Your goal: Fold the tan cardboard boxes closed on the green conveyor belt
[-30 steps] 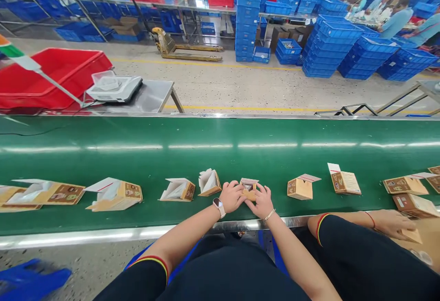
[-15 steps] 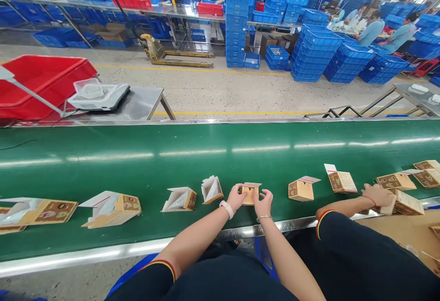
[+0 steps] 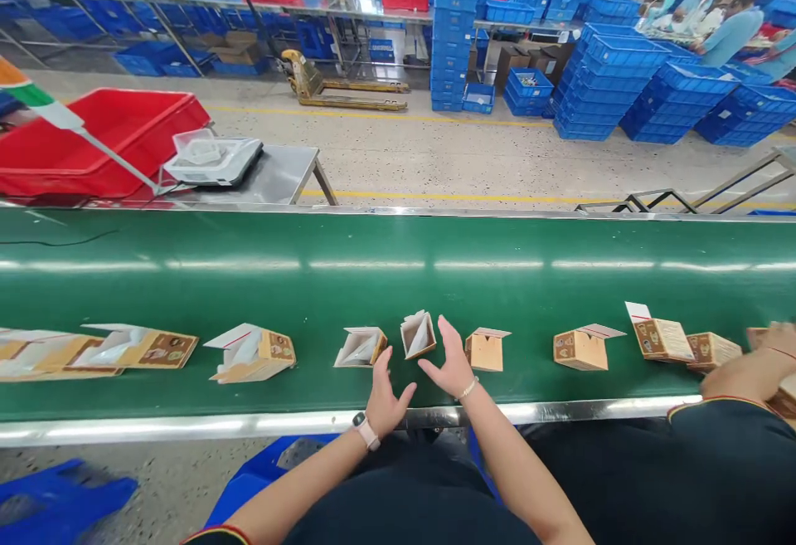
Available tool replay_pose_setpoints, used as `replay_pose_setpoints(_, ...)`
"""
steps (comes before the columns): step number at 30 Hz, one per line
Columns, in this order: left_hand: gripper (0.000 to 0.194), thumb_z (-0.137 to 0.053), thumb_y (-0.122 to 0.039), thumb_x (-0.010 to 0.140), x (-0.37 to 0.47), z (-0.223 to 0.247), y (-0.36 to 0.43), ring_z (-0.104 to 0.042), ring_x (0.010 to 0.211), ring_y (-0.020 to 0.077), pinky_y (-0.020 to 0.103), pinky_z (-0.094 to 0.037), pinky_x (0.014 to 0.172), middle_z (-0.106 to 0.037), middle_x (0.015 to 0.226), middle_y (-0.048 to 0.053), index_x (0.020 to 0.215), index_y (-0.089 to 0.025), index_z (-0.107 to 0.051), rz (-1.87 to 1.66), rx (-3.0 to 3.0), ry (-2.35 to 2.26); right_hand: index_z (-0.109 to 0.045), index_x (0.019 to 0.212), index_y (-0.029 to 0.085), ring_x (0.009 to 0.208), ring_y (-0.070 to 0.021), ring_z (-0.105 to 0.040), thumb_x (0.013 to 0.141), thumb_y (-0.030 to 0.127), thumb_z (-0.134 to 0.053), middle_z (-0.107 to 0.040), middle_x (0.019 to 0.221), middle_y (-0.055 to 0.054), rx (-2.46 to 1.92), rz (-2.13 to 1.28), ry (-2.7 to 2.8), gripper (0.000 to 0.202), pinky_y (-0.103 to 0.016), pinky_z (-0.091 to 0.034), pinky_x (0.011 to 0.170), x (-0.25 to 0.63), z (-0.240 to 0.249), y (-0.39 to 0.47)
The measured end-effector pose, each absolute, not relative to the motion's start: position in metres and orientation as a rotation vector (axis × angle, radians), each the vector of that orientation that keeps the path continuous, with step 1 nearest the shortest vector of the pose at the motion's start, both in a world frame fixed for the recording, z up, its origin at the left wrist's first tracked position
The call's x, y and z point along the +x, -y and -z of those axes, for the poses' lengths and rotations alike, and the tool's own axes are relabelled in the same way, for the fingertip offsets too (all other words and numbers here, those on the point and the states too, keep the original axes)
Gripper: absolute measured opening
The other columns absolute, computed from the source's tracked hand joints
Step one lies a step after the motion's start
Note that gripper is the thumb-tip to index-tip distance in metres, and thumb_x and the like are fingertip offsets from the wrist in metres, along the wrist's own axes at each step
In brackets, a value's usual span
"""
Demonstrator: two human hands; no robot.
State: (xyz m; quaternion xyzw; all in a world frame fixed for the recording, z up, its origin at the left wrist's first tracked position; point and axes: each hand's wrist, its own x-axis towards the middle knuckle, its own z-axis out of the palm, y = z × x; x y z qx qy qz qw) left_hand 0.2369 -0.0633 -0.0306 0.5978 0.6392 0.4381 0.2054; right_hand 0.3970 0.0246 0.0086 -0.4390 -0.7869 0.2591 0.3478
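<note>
Both hands are hovering spread and empty over the green conveyor belt: left hand and right hand flanking the small open brown cardboard carton, not touching it.

Open carton on belt, between neighbouring cartons.

A green conveyor belt spans the foreground from 9 to 3 o'clock. Beyond it lies a speckled floor with yellow lines; a red bin sits at 10 o'clock, stacked blue crates at 1 o'clock, and a yellow pallet jack at 12.
</note>
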Motion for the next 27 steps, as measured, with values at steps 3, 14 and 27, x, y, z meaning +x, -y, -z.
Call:
replay_pose_setpoints(3, 0.061, -0.05, -0.034, 0.086, 0.24, 0.031, 0.029, -0.034, 0.133, 0.0325, 0.053, -0.039, 0.099, -0.04, 0.141, 0.017, 0.141, -0.02, -0.028, -1.128, 1.905, -1.702, -0.045, 0.134, 0.024, 0.127, -0.033, -0.042, 0.067, 0.039, -0.07, -0.053, 0.133, -0.01, -1.087, -0.641, 2.238, 0.073, -0.05, -0.041, 0.095, 0.399, -0.001, -0.053)
replay_pose_setpoints(14, 0.024, -0.042, -0.031, 0.091, 0.259, 0.026, -0.017, -0.055, 0.108, 0.0255, 0.048, -0.043, 0.094, -0.065, 0.101, 0.009, 0.099, -0.02, -0.062, -1.171, 1.793, -1.541, -0.065, 0.057, 0.022, 0.094, -0.0226, -0.056, 0.085, 0.038, -0.053, -0.064, 0.101, -0.007, -1.12, -0.652, 2.075, 0.034, -0.04, -0.047, 0.08, 0.421, 0.005, -0.064)
replay_pose_setpoints(27, 0.054, -0.071, -0.045, 0.068, 0.289, 0.032, 0.014, -0.055, 0.094, 0.0219, 0.036, -0.05, 0.074, -0.05, 0.107, 0.01, 0.106, -0.019, -0.042, -1.407, 1.504, -1.58, -0.056, 0.104, 0.023, 0.091, -0.0252, -0.055, 0.075, 0.031, -0.061, -0.054, 0.097, -0.009, -1.119, -0.539, 2.005, 0.031, -0.043, -0.05, 0.076, 0.467, -0.002, 0.025)
